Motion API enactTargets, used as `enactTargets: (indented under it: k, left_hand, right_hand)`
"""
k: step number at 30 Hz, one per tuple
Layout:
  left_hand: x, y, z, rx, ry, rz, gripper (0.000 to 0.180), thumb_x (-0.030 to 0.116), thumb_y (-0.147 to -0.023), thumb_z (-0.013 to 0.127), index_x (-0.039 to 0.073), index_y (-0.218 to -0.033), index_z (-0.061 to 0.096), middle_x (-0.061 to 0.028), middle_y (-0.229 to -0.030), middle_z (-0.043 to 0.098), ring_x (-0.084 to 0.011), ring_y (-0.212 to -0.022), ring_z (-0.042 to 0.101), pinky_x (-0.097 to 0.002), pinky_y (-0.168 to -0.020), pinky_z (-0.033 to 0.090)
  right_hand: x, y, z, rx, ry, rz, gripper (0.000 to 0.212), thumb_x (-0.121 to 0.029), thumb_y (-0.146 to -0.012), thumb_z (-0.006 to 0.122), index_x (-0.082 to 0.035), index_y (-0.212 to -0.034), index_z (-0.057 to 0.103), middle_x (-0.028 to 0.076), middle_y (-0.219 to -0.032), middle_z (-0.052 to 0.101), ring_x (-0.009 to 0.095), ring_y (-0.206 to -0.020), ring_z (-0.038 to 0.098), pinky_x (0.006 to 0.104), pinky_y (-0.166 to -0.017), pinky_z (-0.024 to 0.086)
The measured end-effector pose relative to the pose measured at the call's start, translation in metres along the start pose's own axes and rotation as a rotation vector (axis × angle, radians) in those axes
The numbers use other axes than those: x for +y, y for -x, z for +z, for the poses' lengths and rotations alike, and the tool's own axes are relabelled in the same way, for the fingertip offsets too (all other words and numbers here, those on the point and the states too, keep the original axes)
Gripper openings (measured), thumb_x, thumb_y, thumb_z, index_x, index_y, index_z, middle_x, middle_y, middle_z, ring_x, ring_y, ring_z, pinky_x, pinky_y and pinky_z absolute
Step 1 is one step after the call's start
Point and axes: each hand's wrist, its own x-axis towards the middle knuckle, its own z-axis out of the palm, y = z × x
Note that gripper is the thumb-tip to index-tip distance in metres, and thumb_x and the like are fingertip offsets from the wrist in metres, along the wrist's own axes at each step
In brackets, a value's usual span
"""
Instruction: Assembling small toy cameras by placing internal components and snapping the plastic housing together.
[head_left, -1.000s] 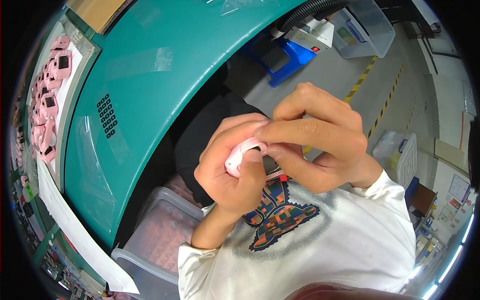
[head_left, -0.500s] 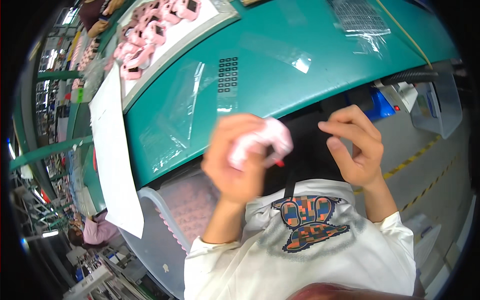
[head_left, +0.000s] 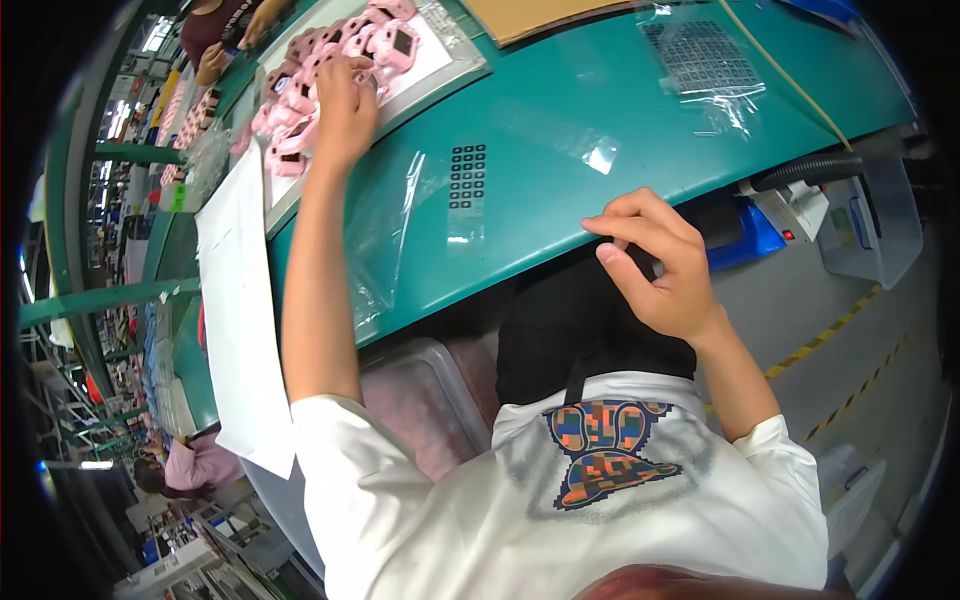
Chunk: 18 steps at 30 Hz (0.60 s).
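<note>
My left hand (head_left: 345,112) reaches to the pile of pink watches (head_left: 298,92) on the white-topped tray (head_left: 435,62) at the far left. Its thumb and fingers are bent round one pink watch (head_left: 366,76), partly covered by the hand. Many of the watches show a dark square screen. Just over the near edge of the green table (head_left: 540,215) hovers my right hand (head_left: 655,262), empty, with its fingers loosely curled and the thumb apart from the index finger.
On the table lie a clear sheet with small black squares (head_left: 467,176), a larger film sheet (head_left: 700,60) and clear plastic film (head_left: 600,155). White paper (head_left: 237,320) hangs at the left. A plastic bin (head_left: 425,380) sits below the edge. Another person (head_left: 215,35) works beyond.
My left hand has gone from in front of my body, where it held a pink watch, up and left to the pile. My right hand has moved slightly left and up.
</note>
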Motion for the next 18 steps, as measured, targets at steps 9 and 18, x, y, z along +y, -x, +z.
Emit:
enactTargets:
  k: [9,18]
  left_hand:
    - [-0.017,-0.01,0.014,-0.044,-0.296,0.113,0.022,0.01,-0.089,0.059,0.007,-0.111,0.06,-0.0125,-0.115,0.056,-0.0343,-0.11,0.05,-0.041,-0.098,0.04]
    - [0.194,0.065,-0.043,0.391,0.307,-0.342,0.01,0.012,-0.094,0.063,0.002,-0.092,0.063,-0.0028,-0.086,0.063,-0.0139,-0.076,0.05,-0.0262,-0.074,0.042]
  right_hand:
    - [0.02,-0.056,0.049,-0.229,0.48,-0.193,0.036,-0.01,-0.088,0.067,-0.003,-0.123,0.067,0.01,-0.131,0.062,0.028,-0.12,0.057,0.0374,-0.099,0.044]
    - [0.021,-0.051,0.048,-0.443,0.541,-0.242,0.03,-0.02,-0.086,0.072,-0.01,-0.114,0.068,0.005,-0.139,0.061,0.026,-0.132,0.053,0.04,-0.108,0.038]
